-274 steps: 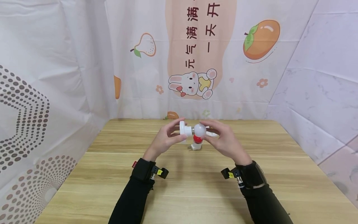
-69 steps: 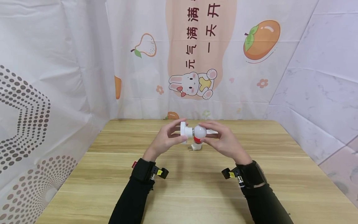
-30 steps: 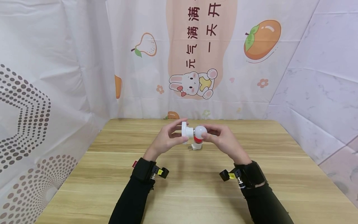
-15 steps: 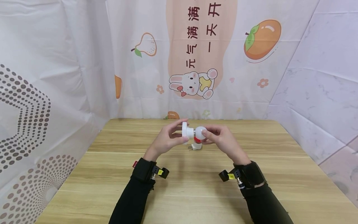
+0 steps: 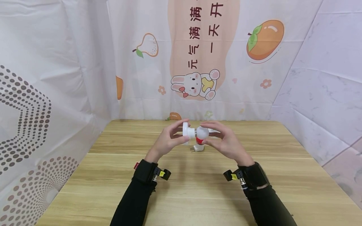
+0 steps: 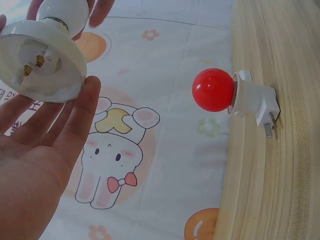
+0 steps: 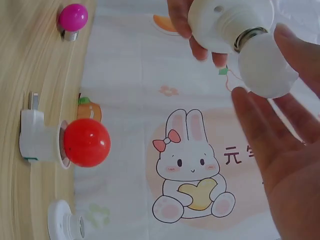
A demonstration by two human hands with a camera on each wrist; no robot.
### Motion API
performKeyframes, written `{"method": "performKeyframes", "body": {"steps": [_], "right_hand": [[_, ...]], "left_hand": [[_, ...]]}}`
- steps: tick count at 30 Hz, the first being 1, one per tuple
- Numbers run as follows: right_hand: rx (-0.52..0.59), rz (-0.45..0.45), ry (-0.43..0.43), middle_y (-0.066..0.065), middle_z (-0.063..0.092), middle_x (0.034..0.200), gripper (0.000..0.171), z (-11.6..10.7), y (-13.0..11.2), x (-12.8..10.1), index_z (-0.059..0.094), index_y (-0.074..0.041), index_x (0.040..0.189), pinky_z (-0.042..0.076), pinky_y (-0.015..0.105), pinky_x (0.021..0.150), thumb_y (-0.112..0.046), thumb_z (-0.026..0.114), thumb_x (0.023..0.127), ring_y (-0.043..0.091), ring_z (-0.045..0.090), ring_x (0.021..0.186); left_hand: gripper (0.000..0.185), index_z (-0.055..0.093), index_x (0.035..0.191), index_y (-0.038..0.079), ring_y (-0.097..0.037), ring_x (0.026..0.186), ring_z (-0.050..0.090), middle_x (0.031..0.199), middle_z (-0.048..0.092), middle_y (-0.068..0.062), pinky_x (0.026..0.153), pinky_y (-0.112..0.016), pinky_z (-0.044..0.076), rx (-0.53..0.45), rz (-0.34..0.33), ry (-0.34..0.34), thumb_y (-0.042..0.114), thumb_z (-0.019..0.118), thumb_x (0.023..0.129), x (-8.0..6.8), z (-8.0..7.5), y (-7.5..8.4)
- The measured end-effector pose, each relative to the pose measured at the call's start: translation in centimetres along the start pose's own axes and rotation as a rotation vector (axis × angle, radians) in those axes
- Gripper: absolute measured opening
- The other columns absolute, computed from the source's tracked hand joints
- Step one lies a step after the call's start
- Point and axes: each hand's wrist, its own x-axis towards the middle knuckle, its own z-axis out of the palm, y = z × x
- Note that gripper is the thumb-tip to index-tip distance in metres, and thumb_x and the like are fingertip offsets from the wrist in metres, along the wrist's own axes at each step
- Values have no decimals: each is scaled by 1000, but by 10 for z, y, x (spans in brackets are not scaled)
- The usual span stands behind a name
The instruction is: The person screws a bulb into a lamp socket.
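Above the table, my left hand grips the round base of a white lamp holder with the thumb at its lower edge and fingers over the top. Screwed partly into the holder is a white light bulb; some metal thread shows between them in the right wrist view. My right hand holds this bulb, thumb low and forefinger on top. Two metal contacts show inside the holder's hollow back in the left wrist view. Behind the white bulb stands a red bulb in a white plug-in socket.
On the wooden table, a magenta bulb and another white lamp holder lie either side of the red bulb, as the right wrist view shows. A printed curtain hangs behind the table's far edge.
My right thumb has swung from the front of the bulb down to its underside, and the forefinger has come back over the top. The left hand keeps its grip, shifting very slightly left.
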Motion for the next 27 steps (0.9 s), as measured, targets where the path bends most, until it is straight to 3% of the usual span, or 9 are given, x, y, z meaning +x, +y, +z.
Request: {"method": "performKeyframes", "body": {"steps": [4, 11, 19, 27], "right_hand": [[-32, -30, -1, 9, 59, 138, 55, 0, -2, -1, 66, -4, 131, 55, 31, 95, 6, 82, 80, 26, 59, 119], [-50, -25, -11, 12, 59, 137, 54, 1, -1, -1, 66, -3, 132, 55, 32, 94, 7, 80, 81, 29, 60, 118], [-38, -22, -3, 13, 61, 135, 53, 2, 0, 0, 67, -1, 131, 55, 31, 93, 8, 80, 81, 30, 62, 116], [-10, -11, 4, 13, 61, 133, 51, 3, 1, 0, 67, 0, 130, 56, 29, 91, 9, 79, 81, 31, 63, 114]], "left_hand": [[62, 47, 150, 5, -34, 119, 60, 137, 56, -16, 96, -43, 55, 1, 4, -2, 15, 70, 93, 0, 0, 0], [63, 46, 150, 4, -33, 117, 61, 135, 56, -26, 96, -52, 54, 7, 12, -11, 19, 69, 94, 0, 0, 0], [61, 47, 150, 4, -33, 117, 61, 134, 59, -17, 95, -43, 56, 12, 6, -9, 13, 68, 93, 1, 1, 2], [61, 48, 150, 5, -32, 117, 61, 133, 59, -18, 95, -44, 55, 7, -2, -12, 12, 68, 93, 1, 1, 1]]}}
